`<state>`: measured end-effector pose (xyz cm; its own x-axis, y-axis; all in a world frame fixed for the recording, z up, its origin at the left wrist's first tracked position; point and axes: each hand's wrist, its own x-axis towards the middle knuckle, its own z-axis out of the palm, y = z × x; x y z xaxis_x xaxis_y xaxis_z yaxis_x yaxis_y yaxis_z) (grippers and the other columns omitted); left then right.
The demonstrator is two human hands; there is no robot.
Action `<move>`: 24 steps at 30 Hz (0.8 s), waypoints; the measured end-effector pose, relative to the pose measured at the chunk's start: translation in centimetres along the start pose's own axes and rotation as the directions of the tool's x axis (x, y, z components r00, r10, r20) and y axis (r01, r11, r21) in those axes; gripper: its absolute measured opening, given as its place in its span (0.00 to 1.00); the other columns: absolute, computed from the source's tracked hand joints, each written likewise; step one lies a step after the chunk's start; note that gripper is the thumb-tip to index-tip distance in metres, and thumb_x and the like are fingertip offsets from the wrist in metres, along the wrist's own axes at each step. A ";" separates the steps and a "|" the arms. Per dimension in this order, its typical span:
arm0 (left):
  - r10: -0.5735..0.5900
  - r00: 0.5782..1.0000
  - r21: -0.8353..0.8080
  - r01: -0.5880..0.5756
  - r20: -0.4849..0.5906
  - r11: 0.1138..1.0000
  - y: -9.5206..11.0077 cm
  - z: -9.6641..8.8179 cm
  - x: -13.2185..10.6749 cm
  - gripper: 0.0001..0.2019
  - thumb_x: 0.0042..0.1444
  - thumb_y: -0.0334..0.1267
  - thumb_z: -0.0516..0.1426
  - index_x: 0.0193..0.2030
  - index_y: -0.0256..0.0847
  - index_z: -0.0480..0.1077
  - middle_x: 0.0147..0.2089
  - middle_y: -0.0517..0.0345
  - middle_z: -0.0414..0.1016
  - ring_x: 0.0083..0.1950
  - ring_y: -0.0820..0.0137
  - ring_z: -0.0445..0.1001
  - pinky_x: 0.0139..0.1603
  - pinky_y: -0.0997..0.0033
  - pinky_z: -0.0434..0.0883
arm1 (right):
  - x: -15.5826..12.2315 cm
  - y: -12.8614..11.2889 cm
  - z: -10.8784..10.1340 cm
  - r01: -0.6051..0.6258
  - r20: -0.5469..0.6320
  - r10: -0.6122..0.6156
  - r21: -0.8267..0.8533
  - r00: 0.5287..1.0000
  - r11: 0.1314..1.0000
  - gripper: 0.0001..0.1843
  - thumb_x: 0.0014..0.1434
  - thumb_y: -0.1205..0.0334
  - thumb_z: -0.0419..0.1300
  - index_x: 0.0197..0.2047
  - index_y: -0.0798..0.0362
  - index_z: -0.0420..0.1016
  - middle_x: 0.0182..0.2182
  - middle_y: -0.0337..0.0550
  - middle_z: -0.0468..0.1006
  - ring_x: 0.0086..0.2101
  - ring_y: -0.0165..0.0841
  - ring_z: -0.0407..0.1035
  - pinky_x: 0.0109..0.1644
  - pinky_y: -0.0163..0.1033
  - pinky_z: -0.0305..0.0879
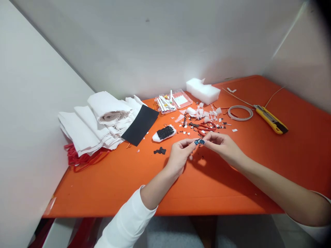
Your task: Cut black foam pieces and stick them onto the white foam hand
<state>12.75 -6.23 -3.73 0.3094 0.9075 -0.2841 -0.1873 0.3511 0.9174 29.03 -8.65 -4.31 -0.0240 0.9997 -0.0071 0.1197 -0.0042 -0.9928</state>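
Observation:
My left hand and my right hand meet fingertip to fingertip just above the orange table, near its middle. Both are pinched closed around something tiny that I cannot make out; dark blue fingernails show where the fingers meet. A white foam piece studded with small black parts lies just behind my left hand. A small black scrap rests left of that hand. Red-handled scissors lie behind my right hand among white foam offcuts.
A stack of folded white cloth with a black sheet sits at the left, red straps beneath. A clear plastic parts box, a white foam block, a coiled white cable and a yellow utility knife lie further back.

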 end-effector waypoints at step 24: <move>-0.031 1.000 -0.051 0.031 -0.002 0.998 -0.2 0.2 -0.2 0.17 0.40 0.43 0.68 0.36 0.35 0.78 0.25 0.62 0.70 0.21 0.84 0.55 0.19 0.80 0.55 | -0.1 0.0 0.2 0.022 0.008 -0.022 0.027 1.000 0.999 0.16 0.55 0.50 0.61 0.26 0.52 0.67 0.23 0.36 0.66 0.26 0.29 0.60 0.30 0.34 0.57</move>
<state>12.88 -6.54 -3.83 0.3128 0.8966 -0.3134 -0.2249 0.3905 0.8927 28.83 -8.79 -4.38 -0.0346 0.9993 0.0137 0.0925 0.0168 -0.9956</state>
